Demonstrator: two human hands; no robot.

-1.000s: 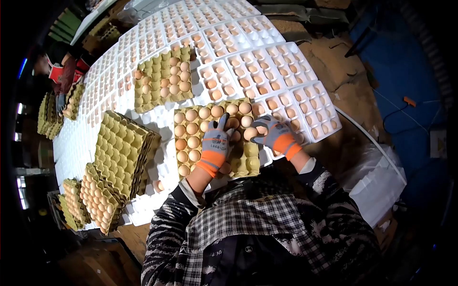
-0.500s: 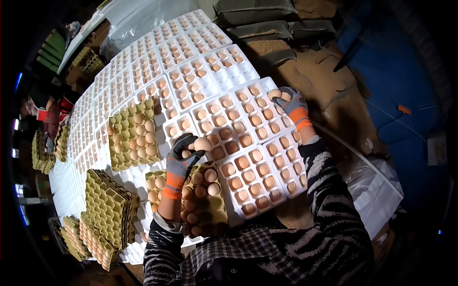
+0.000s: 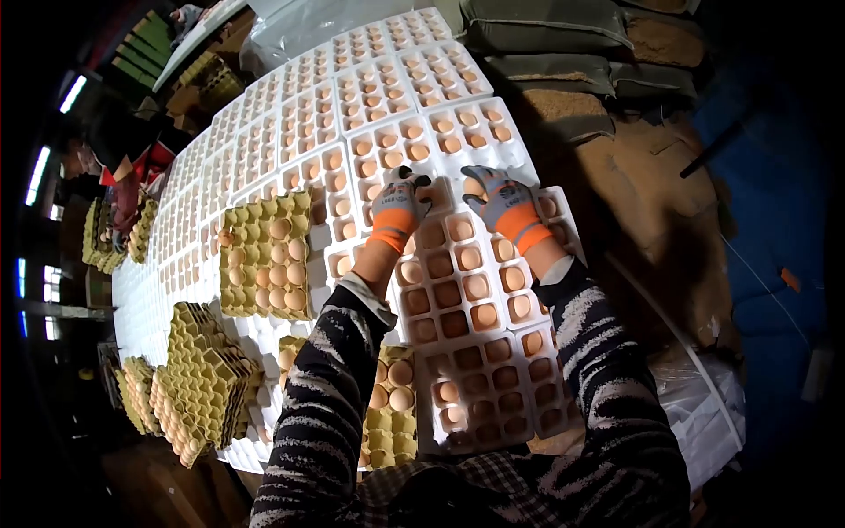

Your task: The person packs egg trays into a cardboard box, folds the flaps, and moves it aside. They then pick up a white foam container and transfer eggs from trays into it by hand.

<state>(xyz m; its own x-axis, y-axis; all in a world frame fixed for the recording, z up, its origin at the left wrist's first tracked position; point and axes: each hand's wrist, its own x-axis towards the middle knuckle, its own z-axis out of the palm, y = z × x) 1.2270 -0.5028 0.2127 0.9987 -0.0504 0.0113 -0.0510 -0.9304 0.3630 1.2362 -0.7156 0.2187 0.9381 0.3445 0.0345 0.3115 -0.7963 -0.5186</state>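
Note:
My left hand, in a grey and orange glove, is over the far part of the white foam trays. Its fingers are curled downward, and what they hold is hidden. Beside it on the right, my right hand, gloved alike, has its fingers around a light brown egg low over a foam tray. Nearer to me, a foam tray has eggs in its square pockets. A yellowish pulp tray with some eggs and several bare cups lies partly under my left sleeve.
Another pulp tray holds eggs at the left, with stacked pulp trays nearer. Egg-filled foam trays stretch away. Filled sacks are at the back right. A person is at the far left.
My left hand has moved forward from above the near pulp tray to the foam trays. My right hand has come closer to it and lower. The head view has shifted.

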